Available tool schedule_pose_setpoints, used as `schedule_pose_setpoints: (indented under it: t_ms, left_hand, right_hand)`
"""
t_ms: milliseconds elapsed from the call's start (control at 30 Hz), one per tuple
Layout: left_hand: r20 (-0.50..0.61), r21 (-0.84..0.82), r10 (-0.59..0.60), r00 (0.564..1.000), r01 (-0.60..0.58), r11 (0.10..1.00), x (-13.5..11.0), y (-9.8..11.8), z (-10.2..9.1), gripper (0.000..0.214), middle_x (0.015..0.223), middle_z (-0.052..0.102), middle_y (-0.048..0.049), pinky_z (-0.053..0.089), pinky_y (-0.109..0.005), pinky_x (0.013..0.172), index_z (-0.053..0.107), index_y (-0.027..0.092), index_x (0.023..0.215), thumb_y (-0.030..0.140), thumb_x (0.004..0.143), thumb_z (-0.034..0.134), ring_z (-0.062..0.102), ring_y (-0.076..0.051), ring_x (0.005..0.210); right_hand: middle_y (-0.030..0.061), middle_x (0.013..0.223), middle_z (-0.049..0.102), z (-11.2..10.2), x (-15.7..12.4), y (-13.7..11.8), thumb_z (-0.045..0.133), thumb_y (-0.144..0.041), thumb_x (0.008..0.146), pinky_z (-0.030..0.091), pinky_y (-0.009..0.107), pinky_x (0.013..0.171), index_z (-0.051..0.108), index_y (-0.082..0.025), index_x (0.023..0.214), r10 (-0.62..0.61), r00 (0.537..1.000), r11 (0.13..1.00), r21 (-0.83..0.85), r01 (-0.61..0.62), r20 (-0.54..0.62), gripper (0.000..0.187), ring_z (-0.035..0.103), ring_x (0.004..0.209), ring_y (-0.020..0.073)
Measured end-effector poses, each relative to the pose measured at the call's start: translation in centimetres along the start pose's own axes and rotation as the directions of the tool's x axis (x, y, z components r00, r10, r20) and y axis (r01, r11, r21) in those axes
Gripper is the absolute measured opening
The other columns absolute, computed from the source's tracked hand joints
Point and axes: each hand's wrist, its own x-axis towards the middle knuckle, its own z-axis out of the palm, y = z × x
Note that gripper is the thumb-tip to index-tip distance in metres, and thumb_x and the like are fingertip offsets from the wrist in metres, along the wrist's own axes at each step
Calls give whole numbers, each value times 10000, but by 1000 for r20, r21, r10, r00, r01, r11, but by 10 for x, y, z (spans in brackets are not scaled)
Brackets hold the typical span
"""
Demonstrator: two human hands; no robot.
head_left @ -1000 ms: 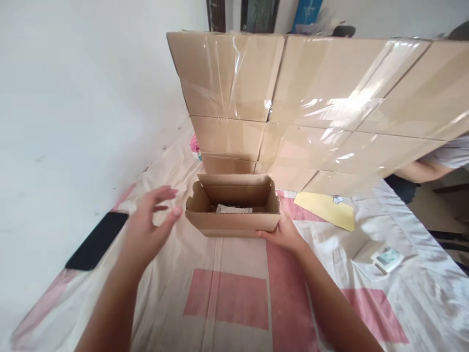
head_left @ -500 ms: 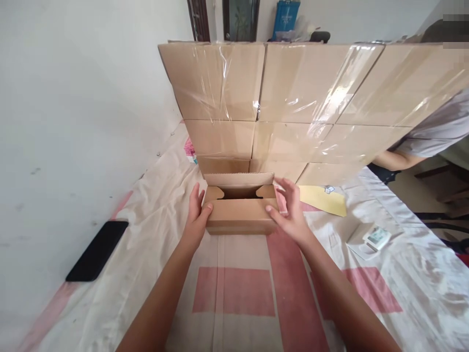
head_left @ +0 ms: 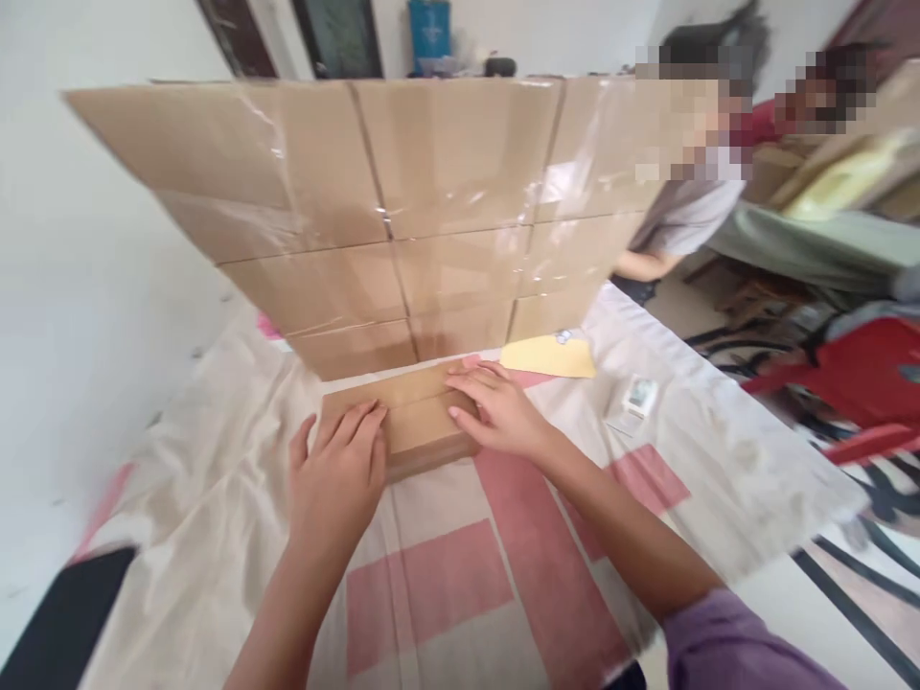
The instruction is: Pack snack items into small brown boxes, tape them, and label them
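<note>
A small brown cardboard box [head_left: 413, 422] lies closed on the cloth-covered table [head_left: 446, 565], right in front of a tall stack of taped cardboard boxes [head_left: 402, 201]. My left hand [head_left: 337, 479] lies flat on the left part of its lid, fingers stretched out. My right hand [head_left: 495, 407] rests flat on the lid's right part, fingers together and extended. Neither hand grips anything.
A yellow envelope [head_left: 550, 356] lies beside the stack, and a small white packet [head_left: 636, 398] to its right. A black phone [head_left: 61, 618] sits at the near left by the white wall. Two people sit at the far right near red chairs [head_left: 862, 374].
The box's lid has been folded shut and both hands now press flat on top. The view has swung to the right, bringing the people and chairs into sight.
</note>
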Motion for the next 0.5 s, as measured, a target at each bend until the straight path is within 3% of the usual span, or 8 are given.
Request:
schedule_pose_setpoints:
  t_ms: [100,167,233,267,333,400,433,500]
  left_hand:
    - [12,61,139,990,-139,988,2,24,14,633,1516,571,-192,342,-610,1206,553,115,1472,540,1012,461,517,-417,1419]
    - [2,84,163,987,-162,983,0,31,23,728,1560,511,-218,313,-633,1215,486,101,1529,596,994,478,456,-448,1463]
    - [3,90,165,986,-165,982,-3,31,26,722,1577,492,-210,290,-627,1231,445,120,1561,575,1002,482,436,-440,1480]
    - [2,90,163,987,-162,983,-4,30,27,718,1582,487,-206,284,-621,1238,430,126,1572,562,1005,487,432,-435,1485]
    - [-1,90,158,987,-157,984,-5,29,26,730,1585,484,-204,273,-616,1246,405,131,1588,557,1003,501,427,-431,1489]
    - [-5,87,154,988,-153,984,-5,29,24,741,1582,489,-202,272,-616,1247,396,135,1594,564,1000,505,427,-430,1489]
    - [-5,85,152,988,-151,985,-5,30,24,743,1581,491,-201,273,-615,1247,394,136,1595,569,1000,503,427,-428,1490]
    - [-3,81,145,989,-145,986,-4,32,24,744,1581,493,-199,273,-610,1248,395,135,1594,576,1002,491,427,-424,1491]
  right_hand:
    - [119,1294,735,-2,-6,-2,592,-329,997,441,476,1129,656,-197,1255,28,999,999,46,-27,-21,296,648,1283,263]
    - [105,1253,748,-10,-22,5,584,-322,1000,478,452,1083,664,-216,1230,97,990,993,72,-90,-105,266,658,1247,256]
    - [99,1162,760,-24,-52,17,569,-300,992,512,428,1008,685,-220,1138,228,936,974,60,-220,-267,203,685,1134,250]
    - [98,1097,758,-34,-71,25,565,-293,981,522,415,958,693,-212,1069,310,878,948,46,-316,-364,176,691,1059,247]
    - [85,956,727,-57,-112,44,564,-291,946,518,371,845,687,-191,946,485,683,835,58,-547,-545,158,671,911,228]
    - [60,884,683,-83,-146,63,580,-293,907,483,324,766,679,-178,896,664,388,614,170,-771,-639,152,619,826,199]
    - [48,854,663,-96,-159,71,596,-300,889,461,303,728,680,-171,872,741,255,491,243,-836,-622,154,591,788,182]
    - [12,721,588,-117,-174,86,632,-330,872,399,271,624,680,-157,804,882,87,285,377,-882,-464,192,508,660,143]
